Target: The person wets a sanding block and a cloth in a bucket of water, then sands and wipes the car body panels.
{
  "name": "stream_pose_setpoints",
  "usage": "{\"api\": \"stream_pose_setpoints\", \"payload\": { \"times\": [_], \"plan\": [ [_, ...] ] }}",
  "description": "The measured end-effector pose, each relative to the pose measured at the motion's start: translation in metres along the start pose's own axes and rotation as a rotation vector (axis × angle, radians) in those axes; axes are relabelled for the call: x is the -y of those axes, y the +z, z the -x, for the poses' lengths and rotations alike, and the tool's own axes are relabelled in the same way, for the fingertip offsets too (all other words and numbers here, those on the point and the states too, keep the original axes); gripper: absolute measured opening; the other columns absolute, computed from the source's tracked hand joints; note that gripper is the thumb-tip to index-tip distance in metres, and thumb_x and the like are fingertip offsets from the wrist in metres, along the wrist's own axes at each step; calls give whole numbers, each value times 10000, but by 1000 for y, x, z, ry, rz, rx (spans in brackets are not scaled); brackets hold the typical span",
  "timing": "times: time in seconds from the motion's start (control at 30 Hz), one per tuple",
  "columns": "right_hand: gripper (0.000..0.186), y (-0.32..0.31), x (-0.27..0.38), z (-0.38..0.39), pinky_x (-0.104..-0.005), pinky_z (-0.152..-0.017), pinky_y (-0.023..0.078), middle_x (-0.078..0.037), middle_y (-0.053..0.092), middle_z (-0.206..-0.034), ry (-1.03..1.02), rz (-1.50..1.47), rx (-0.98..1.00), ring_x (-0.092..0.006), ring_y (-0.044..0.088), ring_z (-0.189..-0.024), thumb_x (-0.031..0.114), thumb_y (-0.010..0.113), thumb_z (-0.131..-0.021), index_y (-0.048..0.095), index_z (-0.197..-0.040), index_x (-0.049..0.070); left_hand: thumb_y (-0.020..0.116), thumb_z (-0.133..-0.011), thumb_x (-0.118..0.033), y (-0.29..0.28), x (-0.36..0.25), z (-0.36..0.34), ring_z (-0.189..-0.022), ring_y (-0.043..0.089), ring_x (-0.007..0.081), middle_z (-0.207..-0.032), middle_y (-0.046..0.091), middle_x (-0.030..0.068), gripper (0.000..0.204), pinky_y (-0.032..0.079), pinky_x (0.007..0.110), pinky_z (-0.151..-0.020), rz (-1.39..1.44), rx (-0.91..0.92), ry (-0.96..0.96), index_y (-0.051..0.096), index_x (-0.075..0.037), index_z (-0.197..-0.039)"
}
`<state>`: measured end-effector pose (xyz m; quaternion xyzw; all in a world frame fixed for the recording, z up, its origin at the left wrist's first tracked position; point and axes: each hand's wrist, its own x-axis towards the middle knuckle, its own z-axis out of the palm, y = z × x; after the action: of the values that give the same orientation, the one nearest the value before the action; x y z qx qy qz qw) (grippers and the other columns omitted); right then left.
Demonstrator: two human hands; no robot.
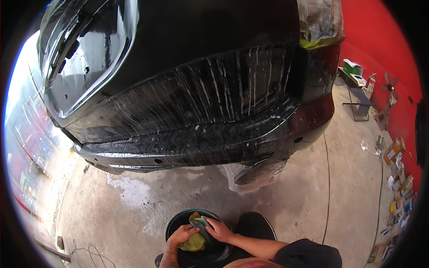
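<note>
Above a round dark bucket (172,222) on the floor, my left hand (182,234) and my right hand (219,230) meet around a thin grey-green pad (203,227). My fingers close on it from both sides; whether it is a sanding sheet or a block I cannot tell. Below my left fingers, a yellow-green cloth (194,244) hangs or lies in the bucket, and a brownish-yellow piece shows just above the pad. Ahead stands the rear of a black car (214,27), its lower panel and bumper (201,154) wet with whitish streaks.
Masking film and tape cover the car's right rear light (321,22). Thin plastic (254,176) hangs beneath the bumper. A whitish wet patch (129,190) marks the concrete floor. Along the red wall stand a folding chair (359,105), a fan (390,85) and several boxes and cans (395,205). Cables (94,252) lie lower left.
</note>
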<state>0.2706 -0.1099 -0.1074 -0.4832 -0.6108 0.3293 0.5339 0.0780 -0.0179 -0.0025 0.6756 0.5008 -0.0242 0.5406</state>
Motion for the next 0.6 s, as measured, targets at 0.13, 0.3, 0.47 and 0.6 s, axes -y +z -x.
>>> {"api": "stream_pose_setpoints", "payload": {
  "times": [0.13, 0.3, 0.47, 0.6],
  "plan": [
    [594, -7, 14, -4, -392, -1113, 431, -173, 571, -1449, 53, -26, 184, -332, 570, -1322, 216, 572, -1061, 368, -1603, 83, 722, -950, -364, 0, 15, -5, -954, 705, 172, -1034, 761, 100, 451, 548, 328, -870, 31, 5, 54, 715, 5, -1210],
    [578, -6, 6, -2, -379, -1091, 421, -159, 580, -1377, -44, -64, 201, -315, 564, -1261, 205, 540, -1076, 364, -1621, 122, 740, -944, -359, 4, 1, 0, -954, 701, 170, -1044, 761, 112, 467, 546, 336, -870, 80, 15, 125, 704, 12, -1225],
    [575, -9, 9, -4, -367, -1008, 436, -145, 567, -1164, -28, -26, 235, -303, 560, -1064, 193, 524, -1076, 363, -1622, 110, 742, -948, -387, 4, 1, 3, -974, 708, 177, -1039, 763, 124, 484, 550, 343, -890, 8, -26, 124, 696, -18, -1259],
    [587, -8, 6, -3, -364, -1016, 427, -147, 561, -1169, 6, -85, 209, -299, 556, -1070, 222, 521, -1075, 354, -1620, 83, 745, -959, -332, 9, -7, 4, -932, 686, 149, -1011, 755, 94, 423, 556, 331, -853, -36, -107, 206, 709, 2, -1216]
  ]
}}
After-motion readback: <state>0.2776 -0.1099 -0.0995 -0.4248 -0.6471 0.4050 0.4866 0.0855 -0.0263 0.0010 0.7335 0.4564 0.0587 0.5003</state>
